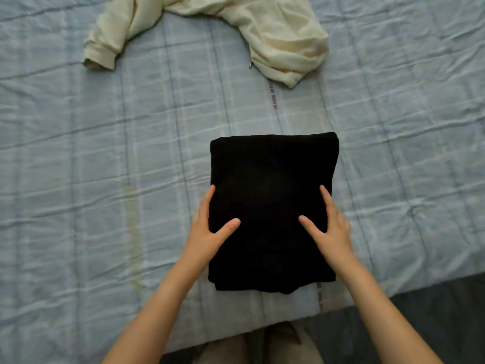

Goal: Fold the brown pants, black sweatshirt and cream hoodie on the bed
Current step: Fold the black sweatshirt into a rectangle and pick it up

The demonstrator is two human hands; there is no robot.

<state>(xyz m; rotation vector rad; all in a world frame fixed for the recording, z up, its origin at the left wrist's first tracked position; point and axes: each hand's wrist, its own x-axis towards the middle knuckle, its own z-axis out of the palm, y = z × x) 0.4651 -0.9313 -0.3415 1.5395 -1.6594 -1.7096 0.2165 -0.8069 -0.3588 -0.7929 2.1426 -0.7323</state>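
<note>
The folded black sweatshirt is flanked at lower centre of the bed by the left hand and right hand, fingers straight, thumbs laid on top, nothing clasped. If slid or lifted unevenly, its layers could be sprung open.

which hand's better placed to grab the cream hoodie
Right, probably. The right hand rests on the right edge of the folded black sweatshirt, nearer the closest corner of the crumpled cream hoodie than the left hand.
</note>
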